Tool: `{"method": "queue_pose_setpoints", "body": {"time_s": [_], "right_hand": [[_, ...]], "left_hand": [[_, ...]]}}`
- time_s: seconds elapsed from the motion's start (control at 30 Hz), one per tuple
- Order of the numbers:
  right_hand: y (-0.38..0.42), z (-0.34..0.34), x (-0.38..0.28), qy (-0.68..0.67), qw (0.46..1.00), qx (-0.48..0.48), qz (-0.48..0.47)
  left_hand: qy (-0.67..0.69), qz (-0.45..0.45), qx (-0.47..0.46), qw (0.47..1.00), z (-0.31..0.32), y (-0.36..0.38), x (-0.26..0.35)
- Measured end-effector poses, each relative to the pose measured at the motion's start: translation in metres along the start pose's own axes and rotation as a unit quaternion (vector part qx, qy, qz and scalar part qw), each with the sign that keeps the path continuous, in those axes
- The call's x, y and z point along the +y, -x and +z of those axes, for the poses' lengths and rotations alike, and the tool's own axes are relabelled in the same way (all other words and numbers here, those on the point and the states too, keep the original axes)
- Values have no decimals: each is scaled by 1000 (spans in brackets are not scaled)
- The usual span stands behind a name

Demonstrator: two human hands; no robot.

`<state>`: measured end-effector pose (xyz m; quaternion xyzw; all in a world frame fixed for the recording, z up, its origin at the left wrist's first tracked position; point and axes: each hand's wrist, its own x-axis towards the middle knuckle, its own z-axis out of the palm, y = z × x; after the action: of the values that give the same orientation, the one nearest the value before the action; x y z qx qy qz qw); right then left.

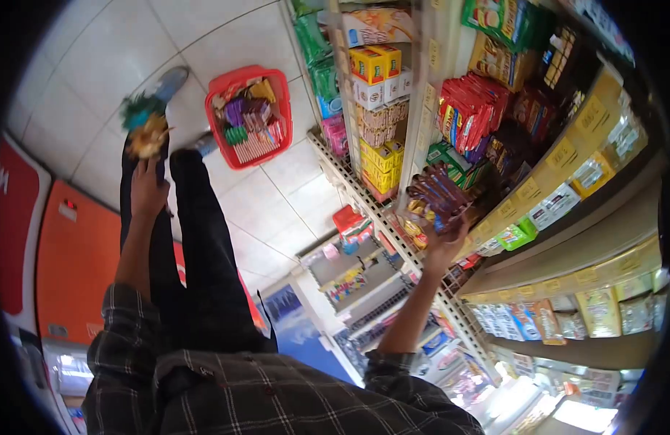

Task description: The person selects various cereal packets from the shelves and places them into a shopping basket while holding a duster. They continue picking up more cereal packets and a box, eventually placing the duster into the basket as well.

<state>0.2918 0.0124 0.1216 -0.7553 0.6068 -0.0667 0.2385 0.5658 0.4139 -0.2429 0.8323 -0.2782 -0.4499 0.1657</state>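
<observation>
My right hand [449, 233] is at the shelf on the right, its fingers round a bunch of brown packets [438, 194], beside red packets [473, 109] and a green pack [451, 161]. On the left, my left hand [148, 187] hangs in front of my dark trouser leg, its fingers round a feather duster [140, 119] with teal and tan tufts. The duster's handle is mostly hidden by the hand. A red basket [285, 109] filled with small packets stands on the tiled floor between the hands.
Yellow boxes [378, 170] fill a shelf beyond the basket. Hanging sachets [509, 320] line lower rows at the right. An orange cabinet [66, 268] stands at the left, near a red and white one [15, 225]. My shoe [171, 83] is beside the basket.
</observation>
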Motion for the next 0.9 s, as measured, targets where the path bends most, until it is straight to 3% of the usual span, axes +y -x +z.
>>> {"method": "queue_pose_setpoints", "body": {"time_s": [0.13,0.17,0.3,0.43,0.53,0.7,0.9], "right_hand": [[-40,0,-11,-10,1000,-21,19],[-52,-3,-3,41,999,-27,3],[-81,9,-1,126,992,-22,2],[-85,14,9,41,999,-16,0],[-79,14,6,140,989,-1,-51],[-63,5,7,-6,999,51,10],[-80,15,17,93,990,96,-37]], "left_hand": [[-40,-81,9,996,-7,-12,31],[-55,-101,16,993,-5,-16,37],[-125,-64,12,990,0,-12,45],[-127,-73,16,989,2,-18,37],[-158,-78,-1,984,3,-18,47],[-176,-87,-11,980,3,-23,50],[-195,-106,-21,975,5,-24,49]]}}
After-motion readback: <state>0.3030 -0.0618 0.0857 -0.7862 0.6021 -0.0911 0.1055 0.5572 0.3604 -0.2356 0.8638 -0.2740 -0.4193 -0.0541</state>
